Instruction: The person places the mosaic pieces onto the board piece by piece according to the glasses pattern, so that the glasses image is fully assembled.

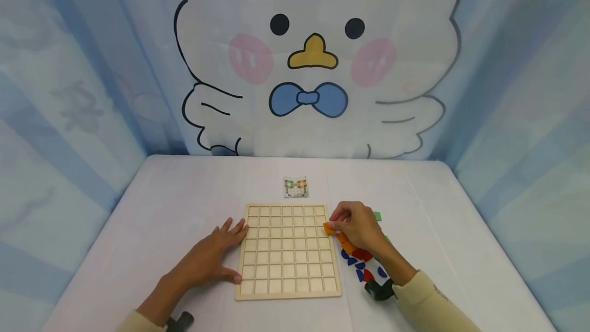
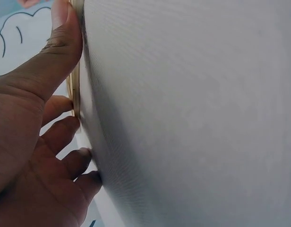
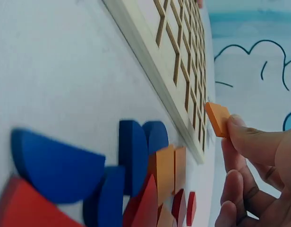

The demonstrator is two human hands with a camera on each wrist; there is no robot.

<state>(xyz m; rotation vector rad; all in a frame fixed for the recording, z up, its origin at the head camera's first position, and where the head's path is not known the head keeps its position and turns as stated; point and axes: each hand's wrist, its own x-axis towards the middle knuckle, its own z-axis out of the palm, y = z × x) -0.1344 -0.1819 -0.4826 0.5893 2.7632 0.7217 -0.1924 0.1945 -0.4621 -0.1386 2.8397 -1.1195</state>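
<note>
A wooden grid board with square cells lies on the white table, its cells bare. My left hand spreads along the board's left edge, thumb near the lower corner and fingertips at the upper side; the left wrist view shows the thumb against the wooden edge. Between thumb and fingertips my right hand pinches an orange square tile. In the head view this tile overlaps the board's right border, and the right wrist view shows it held above that side.
Right of the board lie loose pieces: orange tiles, blue half-rounds, red pieces and a green piece. Behind the board is a small pattern card. A printed curtain stands at the table's far edge.
</note>
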